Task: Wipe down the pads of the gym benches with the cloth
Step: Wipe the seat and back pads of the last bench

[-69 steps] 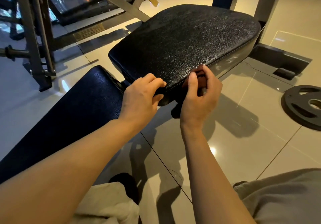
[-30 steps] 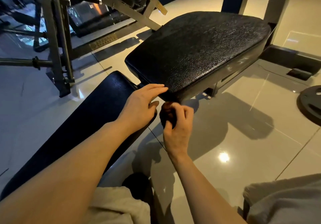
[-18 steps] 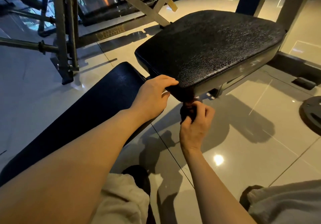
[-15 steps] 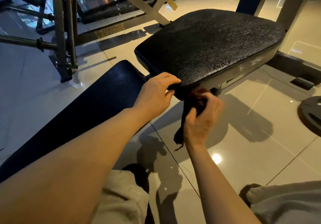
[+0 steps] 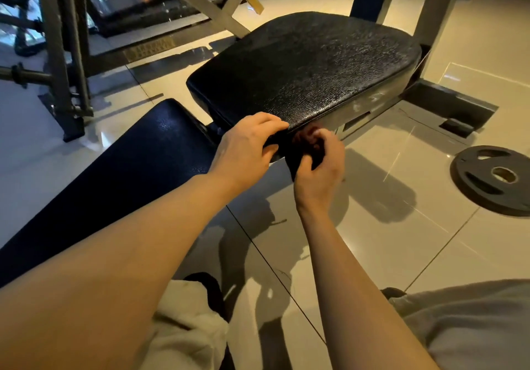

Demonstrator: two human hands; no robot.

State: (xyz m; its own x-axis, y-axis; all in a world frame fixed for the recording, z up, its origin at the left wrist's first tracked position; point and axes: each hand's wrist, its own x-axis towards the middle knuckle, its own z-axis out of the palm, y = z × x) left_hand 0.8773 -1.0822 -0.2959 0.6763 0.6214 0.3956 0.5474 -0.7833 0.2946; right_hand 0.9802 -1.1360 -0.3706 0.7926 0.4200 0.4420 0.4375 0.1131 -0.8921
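Your left hand (image 5: pixel 246 147) curls over the near edge of the black seat pad (image 5: pixel 309 68) at the centre of the frame, fingers on top and thumb under it. Just right of it, your right hand (image 5: pixel 319 168) has its fingers bunched around the dark cloth (image 5: pixel 298 154), held against the pad's lower edge. A weight plate (image 5: pixel 493 180) lies on the floor at right.

Most of the dark cloth (image 5: pixel 298 151) is buried in the right hand (image 5: pixel 321 168), so its size and shape can't be made out. The left hand (image 5: pixel 246 146) has its fingertips (image 5: pixel 275 124) curled over the seat pad (image 5: pixel 309 71) edge, hiding that corner. The weight plate (image 5: pixel 493 179) runs off the right edge; the back pad (image 5: pixel 114 174) off the left.
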